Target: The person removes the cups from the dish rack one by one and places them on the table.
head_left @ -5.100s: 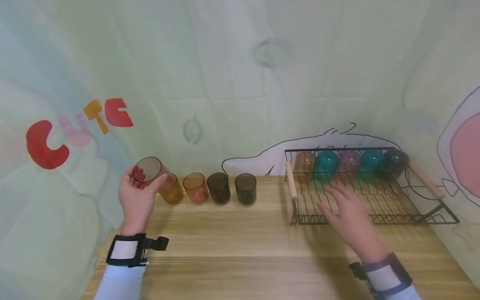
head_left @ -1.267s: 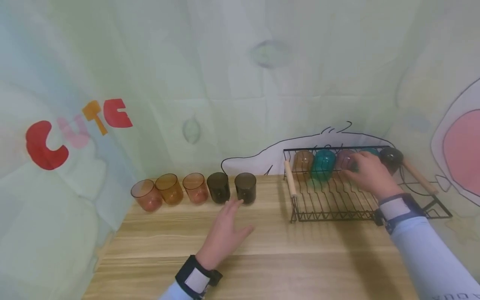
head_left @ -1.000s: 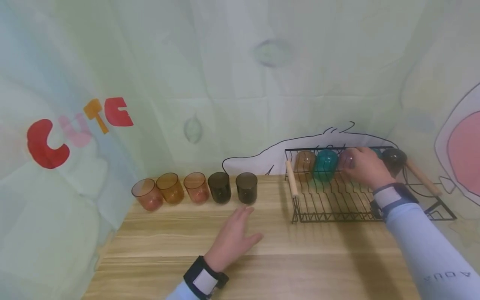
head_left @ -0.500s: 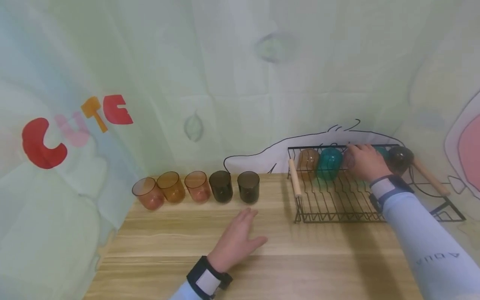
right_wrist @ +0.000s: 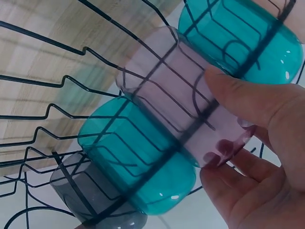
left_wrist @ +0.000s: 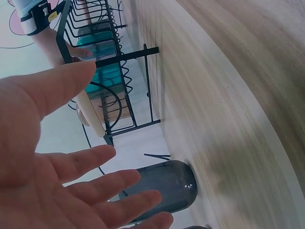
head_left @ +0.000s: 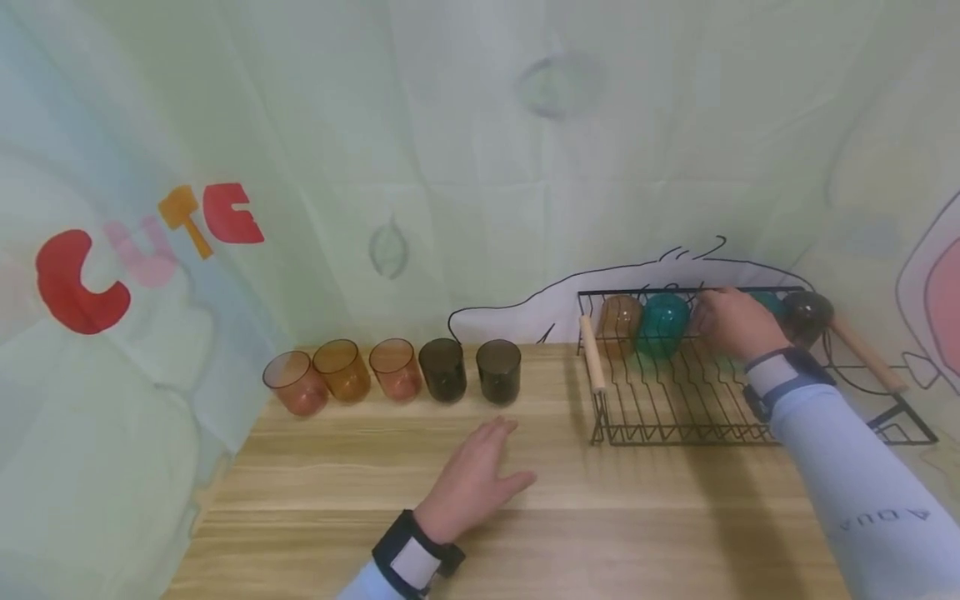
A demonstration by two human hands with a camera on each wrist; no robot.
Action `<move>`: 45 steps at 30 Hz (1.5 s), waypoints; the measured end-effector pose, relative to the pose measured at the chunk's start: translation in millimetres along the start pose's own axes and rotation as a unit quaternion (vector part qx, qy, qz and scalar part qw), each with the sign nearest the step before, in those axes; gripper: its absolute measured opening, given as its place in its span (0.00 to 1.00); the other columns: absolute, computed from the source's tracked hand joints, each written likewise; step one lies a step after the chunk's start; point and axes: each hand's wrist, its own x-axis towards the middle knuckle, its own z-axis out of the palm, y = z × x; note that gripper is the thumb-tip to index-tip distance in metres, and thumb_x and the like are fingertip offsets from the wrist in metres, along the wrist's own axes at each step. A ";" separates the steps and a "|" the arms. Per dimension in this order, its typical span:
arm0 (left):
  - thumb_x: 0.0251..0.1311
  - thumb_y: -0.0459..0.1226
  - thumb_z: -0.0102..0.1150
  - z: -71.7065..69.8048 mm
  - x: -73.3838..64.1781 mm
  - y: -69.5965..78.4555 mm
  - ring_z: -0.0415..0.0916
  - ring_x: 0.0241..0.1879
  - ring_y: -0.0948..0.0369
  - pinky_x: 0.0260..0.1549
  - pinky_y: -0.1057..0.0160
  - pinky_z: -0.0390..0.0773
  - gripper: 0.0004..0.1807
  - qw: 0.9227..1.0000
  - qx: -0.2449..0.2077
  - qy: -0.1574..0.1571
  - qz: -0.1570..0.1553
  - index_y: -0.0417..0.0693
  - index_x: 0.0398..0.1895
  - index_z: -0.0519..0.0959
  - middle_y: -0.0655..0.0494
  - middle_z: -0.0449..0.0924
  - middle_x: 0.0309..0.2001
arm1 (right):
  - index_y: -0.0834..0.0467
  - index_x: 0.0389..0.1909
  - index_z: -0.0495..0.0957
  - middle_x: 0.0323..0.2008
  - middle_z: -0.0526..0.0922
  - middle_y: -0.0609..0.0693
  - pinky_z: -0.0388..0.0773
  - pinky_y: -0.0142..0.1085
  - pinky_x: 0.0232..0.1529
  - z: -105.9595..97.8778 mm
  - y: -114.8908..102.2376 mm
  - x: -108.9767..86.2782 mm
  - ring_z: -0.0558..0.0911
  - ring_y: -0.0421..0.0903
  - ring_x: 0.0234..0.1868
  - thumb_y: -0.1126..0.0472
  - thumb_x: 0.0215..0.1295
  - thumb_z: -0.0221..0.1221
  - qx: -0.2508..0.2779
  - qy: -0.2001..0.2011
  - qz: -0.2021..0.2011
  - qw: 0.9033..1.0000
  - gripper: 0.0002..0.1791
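**Right hand [head_left: 738, 323] has the mauve glass [right_wrist: 183, 102] gripped at the wire rack [head_left: 693, 432]!**

Closest in, pale blue sleeves [head_left: 862, 492] reach up from below, a dark band [head_left: 408, 554] round each wrist. Here's the left hand [head_left: 468, 483] over the wooden counter [head_left: 300, 517], fingers stretched out, thumb spread away; whether it touches the surface, we cannot tell. Just beyond those fingertips stands a smoky glass [head_left: 498, 375], and what a line-up runs off to its left: a black glass [head_left: 443, 375], a peach glass [head_left: 396, 372], an amber glass [head_left: 342, 372] and, at the end, a rosy glass [head_left: 298, 387], all mouths upward.

Over to the rack on the right, wooden handles [head_left: 592, 354] at its sides, and there's the action! The right hand pinches the mauve glass, thumb along its wall, fingertips curled at its base. That glass is bottom up, between a teal glass [head_left: 663, 327] on its left and a second teal glass [right_wrist: 138, 157] on its right. A brown glass [head_left: 621, 318] holds the left end, a charcoal glass [head_left: 812, 315] the right. Behind everything hangs a pale green cloth [head_left: 450, 125], colourful letters [head_left: 56, 287] spelling CUTE.
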 end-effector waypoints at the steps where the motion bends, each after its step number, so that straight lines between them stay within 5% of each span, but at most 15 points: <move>1: 0.54 0.58 0.58 0.1 -0.3 0.1 0.57 0.64 0.52 0.59 0.50 0.60 0.40 1.000 0.000 0.000 -0.001 0.46 0.65 0.64 0.46 0.61 0.65 | 0.65 0.59 0.66 0.48 0.74 0.64 0.70 0.57 0.47 -1.1 0.8 -1.0 0.72 0.63 0.49 0.68 0.52 0.61 0.005 -0.004 -0.001 1.000 0.30; 5: 0.53 0.57 0.60 0.1 -1.3 0.0 0.58 0.63 0.54 0.58 0.51 0.61 0.40 1.000 -0.005 0.001 -0.005 0.46 0.65 0.64 0.47 0.61 0.65 | 0.64 0.57 0.67 0.44 0.77 0.61 0.73 0.55 0.43 -7.1 4.3 -6.1 0.75 0.60 0.45 0.64 0.35 0.72 0.026 -0.014 -0.004 1.000 0.42; 11: 0.53 0.58 0.59 -0.2 -0.7 -0.6 0.59 0.63 0.54 0.58 0.52 0.61 0.41 1.000 -0.008 0.006 -0.001 0.46 0.66 0.63 0.46 0.61 0.65 | 0.54 0.43 0.77 0.33 0.80 0.48 0.76 0.46 0.34 -21.6 4.8 -18.2 0.77 0.49 0.35 0.60 0.39 0.72 0.058 0.023 -0.018 0.998 0.25; 17: 0.53 0.58 0.60 -4.3 -0.1 0.8 0.59 0.63 0.55 0.58 0.54 0.61 0.41 1.000 -0.016 0.021 -0.002 0.47 0.66 0.62 0.48 0.61 0.65 | 0.61 0.59 0.68 0.46 0.75 0.61 0.73 0.56 0.40 -44.0 -11.7 -41.1 0.74 0.60 0.44 0.63 0.45 0.68 0.051 0.098 -0.019 0.994 0.36; 22: 0.53 0.58 0.60 -8.0 0.9 2.9 0.59 0.62 0.55 0.58 0.54 0.61 0.41 0.999 -0.027 0.032 -0.011 0.47 0.66 0.62 0.49 0.61 0.65 | 0.60 0.58 0.70 0.51 0.74 0.62 0.68 0.59 0.48 -55.3 -31.3 -59.4 0.71 0.61 0.50 0.66 0.41 0.69 0.058 0.160 -0.030 0.985 0.37; 29: 0.54 0.63 0.55 -12.9 5.0 7.4 0.58 0.63 0.58 0.57 0.56 0.62 0.44 0.996 -0.070 0.057 -0.022 0.51 0.69 0.58 0.51 0.60 0.66 | 0.55 0.59 0.70 0.44 0.77 0.51 0.75 0.44 0.41 -51.4 -65.8 -81.9 0.76 0.47 0.40 0.57 0.41 0.73 0.143 0.230 -0.067 0.960 0.39; 35: 0.53 0.65 0.53 -18.5 8.0 12.5 0.54 0.64 0.59 0.59 0.56 0.59 0.46 0.988 -0.133 0.081 -0.023 0.52 0.70 0.56 0.52 0.57 0.68 | 0.49 0.60 0.70 0.38 0.76 0.43 0.74 0.35 0.35 -31.0 -93.2 -97.2 0.74 0.39 0.36 0.47 0.42 0.72 0.202 0.248 -0.050 0.946 0.41; 40: 0.54 0.60 0.57 -21.2 9.9 17.6 0.59 0.62 0.59 0.58 0.57 0.61 0.44 0.973 -0.210 0.091 -0.036 0.51 0.70 0.57 0.56 0.58 0.67 | 0.50 0.60 0.70 0.49 0.76 0.44 0.75 0.30 0.42 -9.6 -114.5 -106.3 0.74 0.38 0.47 0.43 0.41 0.71 0.308 0.244 -0.022 0.919 0.41; 45: 0.55 0.62 0.55 -23.7 12.2 20.8 0.64 0.60 0.59 0.56 0.59 0.64 0.43 0.955 -0.278 0.092 -0.053 0.49 0.68 0.59 0.56 0.62 0.64 | 0.53 0.56 0.71 0.48 0.75 0.43 0.76 0.31 0.39 8.4 -136.2 -113.9 0.74 0.40 0.47 0.41 0.40 0.70 0.392 0.223 0.002 0.892 0.40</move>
